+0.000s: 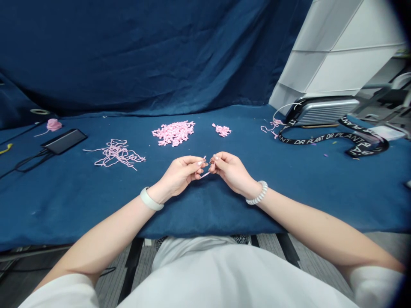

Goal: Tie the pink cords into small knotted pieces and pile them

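Observation:
Above the front part of the blue cloth, my left hand point(184, 173) pinches a short piece of pink yarn point(204, 175). Facing it, my right hand point(233, 171) is closed with thumb and fingertips on the same yarn, which spans the small gap between the hands. Most of the yarn is hidden by my fingers. Just beyond my hands lies a large heap of small pink knotted pieces point(175, 132). A smaller pink heap point(222, 130) sits to its right. Left of my hands, loose strands of pink yarn point(118, 154) are spread in a tangle.
A ball of pink yarn point(53, 125) and a dark power bank point(68, 141) with cables lie at the left. On the right are a black lettered lanyard point(316, 140), a silver ribbed case point(329, 111) and pink scraps point(275, 123). A blue curtain point(144, 55) hangs behind.

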Tool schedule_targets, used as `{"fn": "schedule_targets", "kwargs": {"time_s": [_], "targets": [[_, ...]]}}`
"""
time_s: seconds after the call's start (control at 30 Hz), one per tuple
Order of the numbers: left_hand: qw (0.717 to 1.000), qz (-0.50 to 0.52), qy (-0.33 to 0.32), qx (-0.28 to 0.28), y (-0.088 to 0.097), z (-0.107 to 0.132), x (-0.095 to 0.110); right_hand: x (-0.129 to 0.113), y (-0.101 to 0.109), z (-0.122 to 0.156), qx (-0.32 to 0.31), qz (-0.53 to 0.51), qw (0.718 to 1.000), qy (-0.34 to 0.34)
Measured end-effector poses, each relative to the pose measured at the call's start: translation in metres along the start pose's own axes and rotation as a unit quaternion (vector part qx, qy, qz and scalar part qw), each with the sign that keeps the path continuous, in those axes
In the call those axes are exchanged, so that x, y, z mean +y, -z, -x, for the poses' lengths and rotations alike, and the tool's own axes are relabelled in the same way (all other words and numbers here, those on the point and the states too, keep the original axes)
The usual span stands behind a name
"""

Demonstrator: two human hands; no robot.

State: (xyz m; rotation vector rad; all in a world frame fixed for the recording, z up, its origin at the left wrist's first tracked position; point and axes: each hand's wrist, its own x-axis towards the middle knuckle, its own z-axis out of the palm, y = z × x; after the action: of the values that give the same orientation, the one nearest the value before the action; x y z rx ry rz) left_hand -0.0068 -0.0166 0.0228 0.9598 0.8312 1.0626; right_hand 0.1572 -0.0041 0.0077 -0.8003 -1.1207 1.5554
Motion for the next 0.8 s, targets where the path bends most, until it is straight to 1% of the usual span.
{"fn": "schedule_targets", "kwargs": {"time_s": [0.1,0.23,0.3,0.37,0.47,0.67,0.8], "targets": [[1.000,-0.014,0.008,0.014,-0.001,0.001,-0.001,-0.003,0.000,0.002,-0.002,0.010,0.999,0.032],[1.000,-0.004,0.011,0.024,-0.003,0.002,0.000,-0.005,0.000,0.005,-0.005,0.045,0.996,0.071],[1.000,-0.003,0.025,0.015,-0.003,0.003,0.001,-0.006,0.000,0.006,-0.002,0.066,0.994,0.087],[0.999,-0.015,0.043,-0.008,-0.003,0.003,0.001,-0.009,0.000,0.008,0.000,0.087,0.991,0.100],[0.997,-0.045,0.051,-0.029,-0.003,0.002,0.000,-0.012,-0.001,0.010,0.004,0.128,0.985,0.119],[0.997,-0.070,0.025,0.019,-0.003,0.002,-0.003,-0.014,-0.001,0.011,0.010,0.192,0.969,0.152],[0.995,-0.087,0.037,0.008,-0.004,0.002,-0.003,-0.014,0.001,0.009,0.015,0.205,0.965,0.162]]}}
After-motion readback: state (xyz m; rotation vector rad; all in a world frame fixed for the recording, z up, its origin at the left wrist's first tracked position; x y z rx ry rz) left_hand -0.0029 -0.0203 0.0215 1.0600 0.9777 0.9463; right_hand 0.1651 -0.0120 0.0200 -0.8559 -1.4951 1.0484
